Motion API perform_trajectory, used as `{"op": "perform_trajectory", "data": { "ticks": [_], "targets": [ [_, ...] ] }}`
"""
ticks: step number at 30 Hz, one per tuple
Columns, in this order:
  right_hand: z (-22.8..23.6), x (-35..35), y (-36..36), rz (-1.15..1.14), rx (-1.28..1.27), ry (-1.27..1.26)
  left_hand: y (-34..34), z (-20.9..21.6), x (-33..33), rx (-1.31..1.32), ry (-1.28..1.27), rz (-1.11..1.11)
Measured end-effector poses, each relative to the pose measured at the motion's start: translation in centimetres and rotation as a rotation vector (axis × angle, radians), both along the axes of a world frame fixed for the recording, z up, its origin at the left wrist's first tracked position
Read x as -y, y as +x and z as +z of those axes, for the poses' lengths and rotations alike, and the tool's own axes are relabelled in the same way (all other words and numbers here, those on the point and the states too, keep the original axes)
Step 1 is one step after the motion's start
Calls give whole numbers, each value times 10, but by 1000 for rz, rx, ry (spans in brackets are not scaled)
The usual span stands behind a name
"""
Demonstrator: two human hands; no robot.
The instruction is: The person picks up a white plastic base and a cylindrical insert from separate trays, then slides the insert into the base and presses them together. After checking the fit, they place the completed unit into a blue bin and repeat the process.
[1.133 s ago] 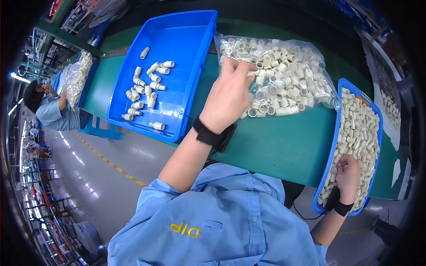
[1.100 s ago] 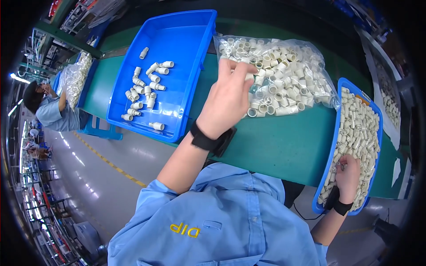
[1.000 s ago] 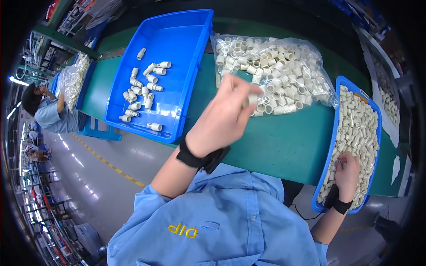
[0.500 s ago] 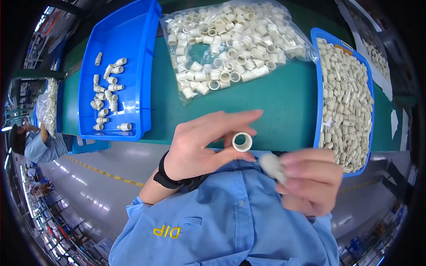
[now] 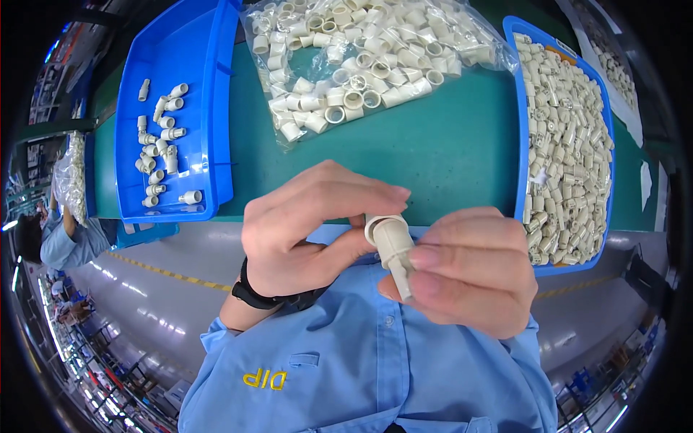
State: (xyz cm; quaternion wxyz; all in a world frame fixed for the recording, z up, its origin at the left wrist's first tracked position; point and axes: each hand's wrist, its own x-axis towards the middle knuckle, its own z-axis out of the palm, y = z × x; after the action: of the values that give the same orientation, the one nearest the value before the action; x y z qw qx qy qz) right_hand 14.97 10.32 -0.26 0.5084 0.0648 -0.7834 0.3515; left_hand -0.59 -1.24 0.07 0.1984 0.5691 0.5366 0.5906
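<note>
Off-white plastic fitting [image 5: 394, 244], smooth and stepped down to a narrow end, meets the mouth of a short round sleeve [image 5: 370, 228], just off the near edge of the flat green table [image 5: 447, 159]. Left hand [image 5: 299, 224]: fingers curved, nearly closed, gripping the sleeve. Right hand [image 5: 476, 270]: fingers bunched, pinching the fitting's narrow end.

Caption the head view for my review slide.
Left hand holds a white sleeve, right hand a stepped white piece at its opening.
</note>
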Motion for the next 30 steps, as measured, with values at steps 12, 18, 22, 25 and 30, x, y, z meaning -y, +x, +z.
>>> {"op": "perform_trajectory", "data": {
  "ticks": [12, 18, 22, 25, 30],
  "targets": [
    [2, 5, -1, -78, 8, -30, -1, -2, -7, -137, 96, 15],
    [7, 5, -2, -83, 47, -103, -3, -7, -8, -225, 141, 37],
    [4, -1, 1, -39, 37, -115, -1, -7, -8, -226, 168, 53],
    [4, 0, 3, -3, 54, -173, 1, -7, -7, -172, 153, 42],
    [3, -5, 2, 55, 45, -192, 11, -11, -9, 1, 173, 95]
  ]
}}
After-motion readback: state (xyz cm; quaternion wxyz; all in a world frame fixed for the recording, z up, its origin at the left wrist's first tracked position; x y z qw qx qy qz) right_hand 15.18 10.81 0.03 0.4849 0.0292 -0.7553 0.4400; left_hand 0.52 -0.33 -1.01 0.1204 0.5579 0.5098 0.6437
